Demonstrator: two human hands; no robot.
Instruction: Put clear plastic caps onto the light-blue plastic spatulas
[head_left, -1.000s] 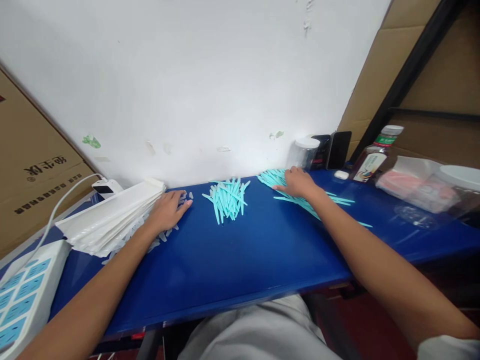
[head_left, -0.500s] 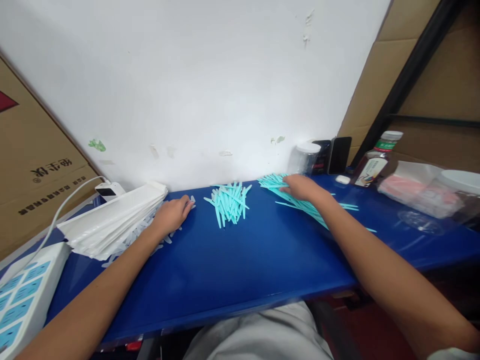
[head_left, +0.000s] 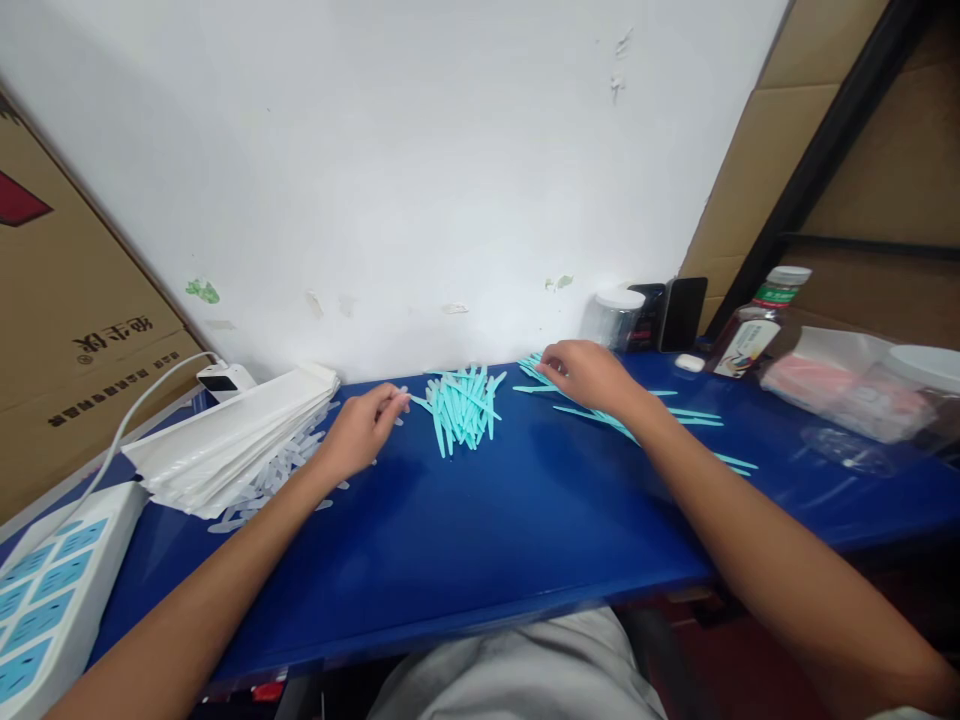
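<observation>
My left hand point(head_left: 364, 432) hovers over the blue table point(head_left: 480, 540), its fingers pinched on a small clear plastic cap point(head_left: 400, 394). Beside it lies a scatter of the same clear caps point(head_left: 264, 482). A pile of turquoise plastic sticks point(head_left: 459, 404) sits at the middle back. My right hand point(head_left: 589, 374) is curled over a second spread of turquoise sticks point(head_left: 675, 416) on the right, its fingers closed on one thin stick point(head_left: 534, 389).
A stack of white sleeves point(head_left: 225, 440) lies at the left. A white power strip point(head_left: 45, 590) and charger point(head_left: 223, 381) sit further left. At the back right stand a clear jar point(head_left: 615, 318), a phone point(head_left: 682, 312), a bottle point(head_left: 754, 322) and plastic bags point(head_left: 840, 385). Cardboard boxes flank both sides.
My left hand has lifted off the caps and moved right with one pinched. My right hand has drawn back from the stick spread with a stick in its fingers.
</observation>
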